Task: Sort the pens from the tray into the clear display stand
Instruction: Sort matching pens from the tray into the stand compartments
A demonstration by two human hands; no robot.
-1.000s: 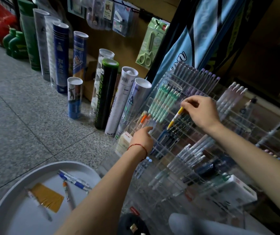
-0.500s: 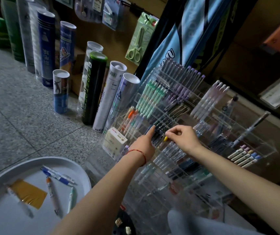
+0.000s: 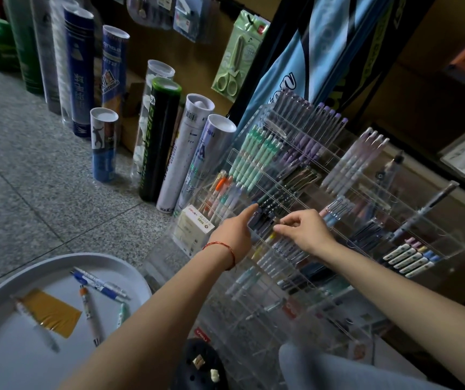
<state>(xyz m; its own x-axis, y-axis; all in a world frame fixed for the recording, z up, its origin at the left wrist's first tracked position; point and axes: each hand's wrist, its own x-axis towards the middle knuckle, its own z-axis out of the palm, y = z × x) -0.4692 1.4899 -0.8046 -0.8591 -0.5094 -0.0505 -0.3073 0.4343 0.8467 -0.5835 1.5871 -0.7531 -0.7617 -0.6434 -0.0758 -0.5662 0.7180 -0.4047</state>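
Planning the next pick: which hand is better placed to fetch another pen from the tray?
Left hand: the tray lies on its side, below its forearm; the right hand is over the stand.

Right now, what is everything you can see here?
tray: one, pale grey, lower left on floor
pens in tray: about five, blue, white, green
yellow sheet: one, in tray
clear display stand: one, transparent, centre-right, full of pens
yellow pen: one, in stand's middle
tubes: about ten, blue, black, white, green, along wall
scissors: one pack, green, hanging above
bag: one, light blue, behind stand
box: one, white, between tubes and stand
shoe: one, dark, bottom centre
left hand: one, red wrist string, forefinger touching stand
right hand: one, pinching yellow pen
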